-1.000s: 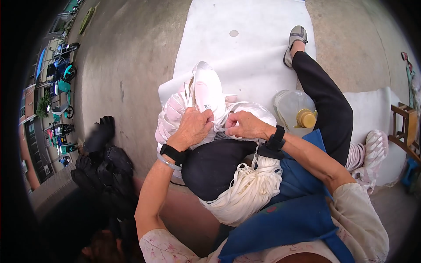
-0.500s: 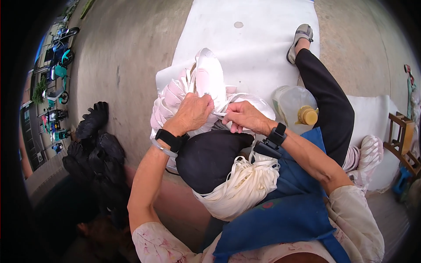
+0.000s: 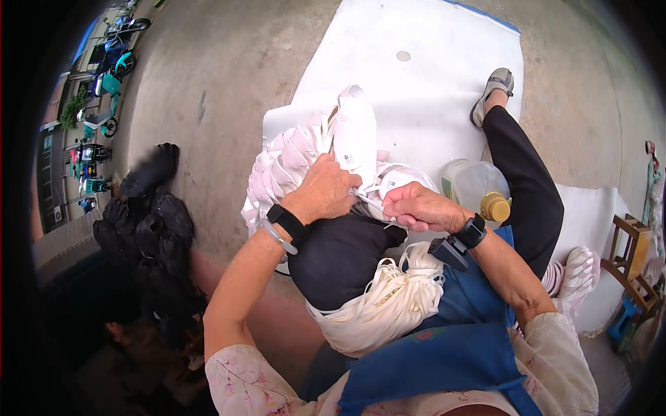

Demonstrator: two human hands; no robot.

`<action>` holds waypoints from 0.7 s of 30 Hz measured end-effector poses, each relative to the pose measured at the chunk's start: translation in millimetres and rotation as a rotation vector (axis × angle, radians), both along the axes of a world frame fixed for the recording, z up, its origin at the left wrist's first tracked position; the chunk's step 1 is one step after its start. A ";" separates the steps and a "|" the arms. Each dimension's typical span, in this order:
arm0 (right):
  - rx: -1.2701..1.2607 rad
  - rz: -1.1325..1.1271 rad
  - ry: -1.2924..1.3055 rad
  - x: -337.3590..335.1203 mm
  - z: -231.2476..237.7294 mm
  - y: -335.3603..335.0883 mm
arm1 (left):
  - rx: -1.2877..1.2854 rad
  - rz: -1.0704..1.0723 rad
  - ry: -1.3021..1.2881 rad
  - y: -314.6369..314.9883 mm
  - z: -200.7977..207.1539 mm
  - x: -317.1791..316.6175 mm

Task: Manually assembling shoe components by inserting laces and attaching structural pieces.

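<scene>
White lace (image 3: 371, 202) stretched short between the two hands, fingers narrowed on it at both ends. Left hand (image 3: 323, 188): thumb and fingertips pinched together on the lace, right by the white shoe (image 3: 354, 142); exact grip partly hidden. Right hand (image 3: 427, 209): lace pinched between thumb and index, other fingers curled in. White shoe stands out just ahead of the left hand, label inside; pinkish shoes (image 3: 283, 165) bunched left of it, second white shoe (image 3: 402, 175) just ahead of the right hand. Black-clad knee (image 3: 340, 267) below, between the forearms; cream laces (image 3: 388, 308) in a thick hank nearer the body, over blue apron (image 3: 437, 360). Clear jug (image 3: 472, 179) with yellow cap (image 3: 495, 207) near the right hand, on its right, beside the outstretched leg (image 3: 524, 163). White sheet (image 3: 409, 90) under the shoes, running far ahead of both hands. Black shoes (image 3: 156, 232) piled well left of the left hand, scooters (image 3: 104, 114) beyond. Wooden stool (image 3: 630, 253) and pale shoe bundle (image 3: 579, 270) well right of the right hand.
</scene>
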State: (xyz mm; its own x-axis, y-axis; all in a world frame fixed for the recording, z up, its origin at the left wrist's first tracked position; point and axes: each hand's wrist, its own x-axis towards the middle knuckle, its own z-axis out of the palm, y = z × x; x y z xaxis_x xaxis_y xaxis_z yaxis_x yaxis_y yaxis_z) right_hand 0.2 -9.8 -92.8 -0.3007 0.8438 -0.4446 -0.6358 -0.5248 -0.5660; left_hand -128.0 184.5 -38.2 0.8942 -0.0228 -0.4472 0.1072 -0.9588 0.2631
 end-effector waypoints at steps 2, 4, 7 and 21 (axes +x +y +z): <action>0.044 0.083 -0.183 0.7 1.6 2.7 | -0.017 -0.004 -0.009 2.0 0.7 1.0; 0.023 0.096 -0.509 -1.1 8.4 9.0 | -0.166 0.168 -0.008 6.2 -0.3 4.2; -0.038 0.016 -0.708 -9.6 3.5 21.1 | -0.332 0.242 -0.051 12.7 -3.6 5.1; 0.355 -0.385 -1.253 -45.5 -33.8 38.7 | -0.363 0.384 -0.079 11.4 -3.4 4.9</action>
State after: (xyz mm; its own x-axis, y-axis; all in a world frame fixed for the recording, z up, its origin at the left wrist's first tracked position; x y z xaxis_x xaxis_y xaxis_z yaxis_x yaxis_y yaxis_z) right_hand -45.3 28.9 -126.6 0.4205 0.9072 0.0140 0.3293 -0.1382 -0.9341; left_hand -123.1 195.9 -41.6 0.8990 0.1719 -0.4028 0.3991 -0.7002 0.5919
